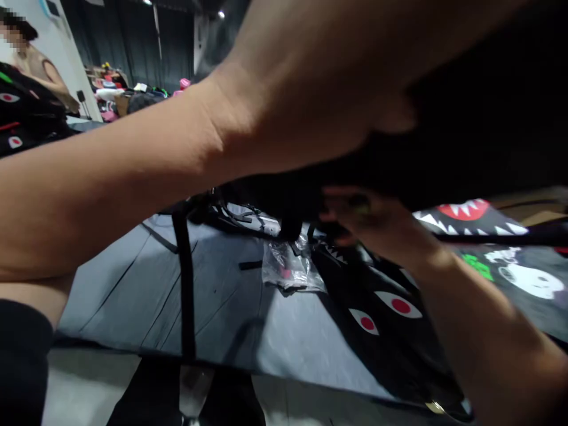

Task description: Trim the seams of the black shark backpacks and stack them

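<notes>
My left arm (146,171) stretches across the view from the left and bends at the elbow. Its forearm runs to the upper right, and the hand is out of sight. A large black bag (479,130), mostly in shadow, fills the upper right, and a black strap (184,284) hangs at the left. Under the bag, my right hand (355,213) has its fingers curled against the dark fabric; they are blurred and shaded. Below it lies another black bag (381,319) with red-and-white eyes and white teeth. Beside that bag is a clear plastic packet (290,269).
A grey-covered table (222,307) spreads below my arms. At the right lie printed dark pieces, one with a white skull-like figure (532,278). Another black bag with eyes (26,112) stands far left near a person (48,71). Piled goods (128,94) fill the background.
</notes>
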`<state>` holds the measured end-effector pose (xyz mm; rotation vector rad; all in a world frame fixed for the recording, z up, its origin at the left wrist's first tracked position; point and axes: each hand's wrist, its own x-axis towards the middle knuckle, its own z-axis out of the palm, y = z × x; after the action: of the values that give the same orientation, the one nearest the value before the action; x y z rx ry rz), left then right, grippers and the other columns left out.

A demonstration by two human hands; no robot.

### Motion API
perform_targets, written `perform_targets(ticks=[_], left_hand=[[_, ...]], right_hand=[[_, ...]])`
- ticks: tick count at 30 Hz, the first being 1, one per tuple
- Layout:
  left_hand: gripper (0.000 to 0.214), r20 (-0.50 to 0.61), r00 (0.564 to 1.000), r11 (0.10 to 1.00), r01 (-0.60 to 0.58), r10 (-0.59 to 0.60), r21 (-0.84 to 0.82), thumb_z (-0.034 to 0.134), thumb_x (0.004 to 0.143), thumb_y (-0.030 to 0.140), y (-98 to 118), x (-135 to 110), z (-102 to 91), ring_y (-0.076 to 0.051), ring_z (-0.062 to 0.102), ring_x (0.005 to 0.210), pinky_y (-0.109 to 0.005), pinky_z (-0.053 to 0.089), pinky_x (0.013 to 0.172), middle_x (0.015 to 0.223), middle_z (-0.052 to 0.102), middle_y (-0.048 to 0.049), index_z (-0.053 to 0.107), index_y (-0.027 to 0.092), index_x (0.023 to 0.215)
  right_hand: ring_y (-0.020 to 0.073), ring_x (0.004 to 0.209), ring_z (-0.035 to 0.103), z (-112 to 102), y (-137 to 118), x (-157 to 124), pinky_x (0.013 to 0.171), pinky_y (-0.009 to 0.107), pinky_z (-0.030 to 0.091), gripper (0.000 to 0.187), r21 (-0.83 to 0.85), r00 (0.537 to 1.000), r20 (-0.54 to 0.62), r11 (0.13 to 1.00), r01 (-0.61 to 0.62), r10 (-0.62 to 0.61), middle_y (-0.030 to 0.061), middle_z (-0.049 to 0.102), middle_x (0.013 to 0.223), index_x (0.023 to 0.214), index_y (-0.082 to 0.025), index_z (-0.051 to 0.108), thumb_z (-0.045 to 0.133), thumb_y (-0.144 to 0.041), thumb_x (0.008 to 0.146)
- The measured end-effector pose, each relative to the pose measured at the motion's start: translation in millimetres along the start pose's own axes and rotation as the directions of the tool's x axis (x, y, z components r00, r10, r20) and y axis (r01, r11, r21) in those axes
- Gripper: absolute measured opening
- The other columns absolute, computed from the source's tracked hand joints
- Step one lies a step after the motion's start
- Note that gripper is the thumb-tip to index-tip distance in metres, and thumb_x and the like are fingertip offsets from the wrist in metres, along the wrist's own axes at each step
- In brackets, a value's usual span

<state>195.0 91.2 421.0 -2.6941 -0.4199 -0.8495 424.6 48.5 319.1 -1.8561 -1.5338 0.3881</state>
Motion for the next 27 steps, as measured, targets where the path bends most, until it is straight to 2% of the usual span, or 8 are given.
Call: perform_targets(ticks=[3,7,10,14,17,20,23,27], left_hand=[[0.082,-0.203,0.968,0.942,0.198,-0.145,0.271,0.0,0.085,0.035,-54,34,49.9,-0.041,0.031,0.141,-0.059,0.03,0.101,0.155,0.035,-0.0119,0.029,0.003,0.155],[0.056,-0.278,0.952,0.95,0.199,-0.129,0.241,0.022,0.102,0.018,-165,81,167.4,-0.027,0.019,0.153,-0.046,0.016,0.124,0.163,0.027,-0.0128,0.03,0.005,0.156],[0.056,-0.228,0.952,0.975,0.219,-0.204,0.042,0.047,0.099,0.018,-237,92,265.9,-0.025,0.019,0.155,-0.051,0.01,0.126,0.164,0.029,-0.0118,0.034,0.007,0.152],[0.053,-0.058,0.927,0.927,0.364,-0.37,-0.089,0.017,0.1,0.019,-282,62,370.7,-0.032,0.018,0.152,-0.065,0.02,0.115,0.159,0.034,-0.019,0.031,-0.011,0.142],[0.066,-0.087,0.912,0.916,0.397,-0.4,-0.053,0.011,0.096,0.03,-288,40,403.9,-0.039,0.021,0.148,-0.067,0.02,0.108,0.156,0.037,-0.0207,0.034,-0.012,0.14],[0.068,-0.149,0.929,0.941,0.336,-0.338,-0.038,0.007,0.096,0.035,-267,28,404.8,-0.038,0.018,0.148,-0.067,0.014,0.105,0.159,0.031,-0.0198,0.031,-0.008,0.143],[0.061,-0.121,0.921,0.918,0.341,-0.369,-0.205,0.031,0.1,0.041,-218,-7,398.6,-0.031,0.023,0.152,-0.064,0.01,0.117,0.164,0.028,-0.0121,0.031,0.007,0.151],[0.055,0.02,0.904,0.833,0.402,-0.427,-0.381,0.046,0.094,0.053,-135,-106,392.3,-0.025,0.048,0.142,-0.055,0.023,0.123,0.155,0.047,0.0004,0.054,0.029,0.142]], right_hand=[[0.0208,0.09,0.071,31,-5,68,0.051,0.027,0.058,0.059,0.234,0.978,-0.143,0.955,0.184,-0.153,0.0122,0.066,0.127,0.144,-0.02,0.048,0.058,-0.023,0.086],[0.0187,0.078,0.07,75,56,65,0.068,0.03,0.058,0.035,0.155,0.897,0.295,0.943,0.294,-0.328,0.0064,0.075,0.095,0.121,-0.021,0.065,0.056,-0.023,0.087],[0.0163,0.074,0.07,89,123,44,0.073,0.027,0.054,0.04,-0.031,0.851,0.497,0.977,0.21,-0.167,0.0042,0.076,0.09,0.125,-0.022,0.065,0.052,-0.015,0.087],[0.0166,0.074,0.07,77,173,42,0.07,0.025,0.052,0.038,-0.217,0.884,0.458,0.976,0.011,0.092,0.0066,0.077,0.092,0.126,-0.019,0.065,0.05,-0.017,0.091],[0.0189,0.092,0.072,52,180,47,0.081,0.026,0.053,0.041,-0.359,0.954,0.292,0.933,0.039,0.073,0.008,0.076,0.108,0.126,-0.02,0.064,0.05,-0.014,0.089],[0.0244,0.109,0.068,12,176,39,0.091,0.032,0.052,0.038,-0.69,0.995,-0.092,0.722,-0.045,-0.026,0.0123,0.07,0.124,0.127,-0.019,0.064,0.047,-0.019,0.093],[0.0355,0.12,0.061,-35,169,15,0.093,0.043,0.051,0.04,-0.844,0.907,-0.412,0.412,-0.344,-0.088,0.0187,0.062,0.136,0.131,-0.015,0.061,0.046,-0.033,0.099],[0.0432,0.115,0.06,-86,177,-18,0.076,0.043,0.052,0.047,-0.815,0.84,-0.528,0.204,-0.543,0.127,0.0273,0.063,0.128,0.126,-0.011,0.061,0.047,-0.046,0.098]])
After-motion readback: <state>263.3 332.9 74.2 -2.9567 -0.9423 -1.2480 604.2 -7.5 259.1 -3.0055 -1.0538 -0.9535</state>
